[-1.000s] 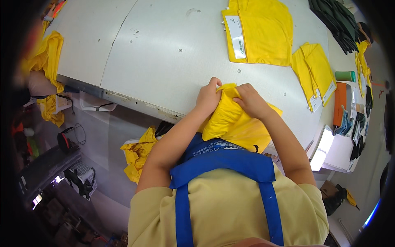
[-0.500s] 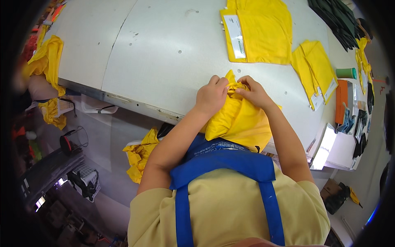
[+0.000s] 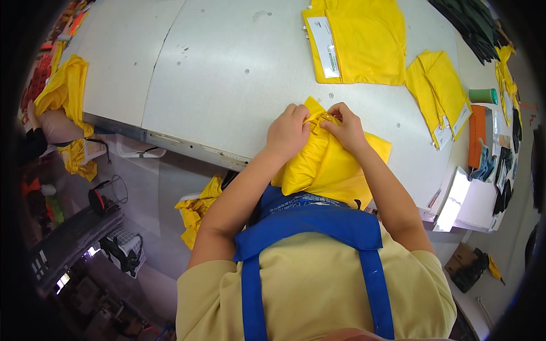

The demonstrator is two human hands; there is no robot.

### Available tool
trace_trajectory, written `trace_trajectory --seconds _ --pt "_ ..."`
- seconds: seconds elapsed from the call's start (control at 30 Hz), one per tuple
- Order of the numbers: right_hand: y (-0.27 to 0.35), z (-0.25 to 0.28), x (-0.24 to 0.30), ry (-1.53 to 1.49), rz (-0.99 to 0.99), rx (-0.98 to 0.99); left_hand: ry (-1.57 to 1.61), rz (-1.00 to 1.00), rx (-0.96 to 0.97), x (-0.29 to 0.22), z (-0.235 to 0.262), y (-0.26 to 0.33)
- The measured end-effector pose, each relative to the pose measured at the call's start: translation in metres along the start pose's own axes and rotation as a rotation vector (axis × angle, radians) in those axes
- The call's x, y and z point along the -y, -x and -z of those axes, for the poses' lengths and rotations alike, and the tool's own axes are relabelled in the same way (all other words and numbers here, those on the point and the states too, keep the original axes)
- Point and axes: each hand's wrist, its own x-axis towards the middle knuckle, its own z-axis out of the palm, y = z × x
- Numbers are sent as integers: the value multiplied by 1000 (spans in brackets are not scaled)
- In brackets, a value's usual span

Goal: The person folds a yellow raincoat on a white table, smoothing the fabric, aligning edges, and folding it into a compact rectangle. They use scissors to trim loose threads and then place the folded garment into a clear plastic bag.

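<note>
A bunched yellow garment (image 3: 327, 165) lies over the table's near edge, against the front of my blue apron. My left hand (image 3: 289, 132) pinches a gathered fold near its top, fingers closed. Just to the right, my right hand (image 3: 347, 131) grips the same gathered part between thumb and fingers. A pointed corner of yellow cloth sticks up between the two hands. The exact spot under my fingertips is partly hidden.
On the grey-white table (image 3: 210, 85), folded yellow garments (image 3: 369, 45) with white labels lie ahead, and a smaller folded pair (image 3: 438, 94) to the right. Farther right are a green roll (image 3: 483, 96) and dark green cloth (image 3: 463, 25). A person's arm (image 3: 60, 125) is at far left.
My hands have shifted slightly left, still on the gathered fold. More of the garment's right side now shows beside my right forearm. At far left, the other person's arm has moved.
</note>
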Motion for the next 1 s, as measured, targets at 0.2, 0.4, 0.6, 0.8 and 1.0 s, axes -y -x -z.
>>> trace_trajectory --seconds 0.2,0.4,0.6,0.8,1.0 --pt "-1 -7 -1 -136 -57 -91 7 -124 -61 5 -15 -20" --pt "-14 2 -17 -289 -264 -67 58 -43 27 14 -15 -27" --pt "-16 6 -17 -475 -294 -59 -43 -87 -35 16 -19 -26" --pt "-9 3 -7 -42 -82 3 -209 -180 -85 6 -26 -34" --pt "-14 9 -15 -126 -228 52 -219 -329 -27 19 -34 -42"
